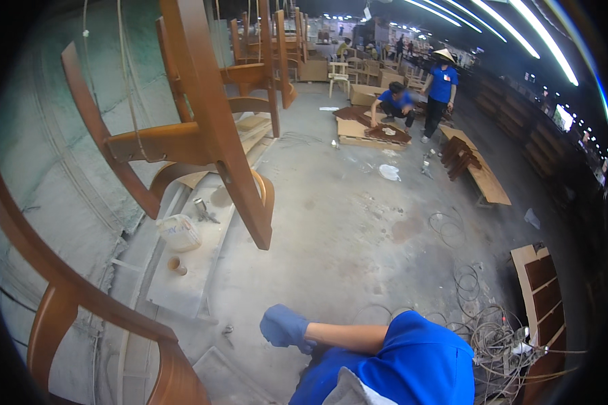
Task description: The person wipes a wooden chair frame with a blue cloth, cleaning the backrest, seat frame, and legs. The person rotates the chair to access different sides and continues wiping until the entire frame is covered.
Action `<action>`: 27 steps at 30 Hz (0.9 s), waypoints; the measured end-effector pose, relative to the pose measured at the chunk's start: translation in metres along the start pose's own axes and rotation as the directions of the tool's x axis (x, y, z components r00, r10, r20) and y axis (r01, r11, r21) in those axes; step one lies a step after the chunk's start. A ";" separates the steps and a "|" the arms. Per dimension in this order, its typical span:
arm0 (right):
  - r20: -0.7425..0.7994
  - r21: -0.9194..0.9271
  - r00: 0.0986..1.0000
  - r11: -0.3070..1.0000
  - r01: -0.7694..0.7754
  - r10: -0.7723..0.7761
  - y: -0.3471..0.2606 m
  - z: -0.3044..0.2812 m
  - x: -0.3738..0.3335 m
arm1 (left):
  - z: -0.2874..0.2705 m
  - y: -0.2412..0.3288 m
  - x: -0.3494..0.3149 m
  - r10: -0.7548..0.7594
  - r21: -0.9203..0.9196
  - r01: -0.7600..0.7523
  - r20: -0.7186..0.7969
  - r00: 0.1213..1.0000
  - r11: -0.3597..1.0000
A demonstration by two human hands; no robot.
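Observation:
My right hand [285, 327], in a blue-grey glove, reaches leftward across my body from a blue sleeve. Its fingers cannot be made out, and whatever they may hold is hidden. My left hand is out of view. Nearest to the glove, a small metal fitting [228, 331] lies low down to its left. Brown wooden chair frames [213, 128] hang on cords at the upper left. Another curved wooden frame [81, 290] fills the lower left. Between them, a pale platform [189, 293] holds a spray gun [205, 210], a whitish plastic jug [180, 233] and a small tan cup [177, 265].
Tangled hoses [493, 344] lie at the lower right beside brown panels [546, 297]. Farther off, a person crouches over dark parts on a low cardboard-covered stack [358, 140], with another standing nearby. Reddish-brown pieces [459, 158] rest on a long board [490, 182].

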State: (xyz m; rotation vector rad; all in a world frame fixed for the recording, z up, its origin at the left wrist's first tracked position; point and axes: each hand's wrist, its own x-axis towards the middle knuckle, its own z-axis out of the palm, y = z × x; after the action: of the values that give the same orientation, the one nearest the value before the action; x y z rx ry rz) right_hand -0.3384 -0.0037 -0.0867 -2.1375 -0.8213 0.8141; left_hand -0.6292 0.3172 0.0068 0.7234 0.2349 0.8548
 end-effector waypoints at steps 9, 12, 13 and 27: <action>0.005 -0.498 0.753 0.651 0.573 -0.658 -0.095 -0.026 0.032 | -0.040 0.046 -0.077 0.107 -0.012 -0.110 -0.127 0.986 0.994; -0.357 0.000 0.709 0.759 0.651 -0.608 -0.078 -0.015 0.049 | -0.044 0.019 -0.078 0.164 -0.020 -0.163 0.051 0.985 0.986; -0.333 -0.169 0.695 0.766 0.620 -0.637 -0.075 -0.013 0.058 | -0.047 0.008 -0.080 0.206 0.034 -0.211 0.111 0.972 0.977; -0.532 0.443 0.648 0.474 0.761 -0.545 -0.271 0.001 0.140 | -0.013 0.045 -0.167 0.333 0.057 -0.340 -0.408 0.850 0.939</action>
State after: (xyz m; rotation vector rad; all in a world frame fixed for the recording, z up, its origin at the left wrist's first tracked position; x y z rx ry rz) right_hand -0.3374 0.2512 0.0804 -1.1084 -0.9308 0.2278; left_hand -0.7702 0.2170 0.0123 0.5671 0.4884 1.3477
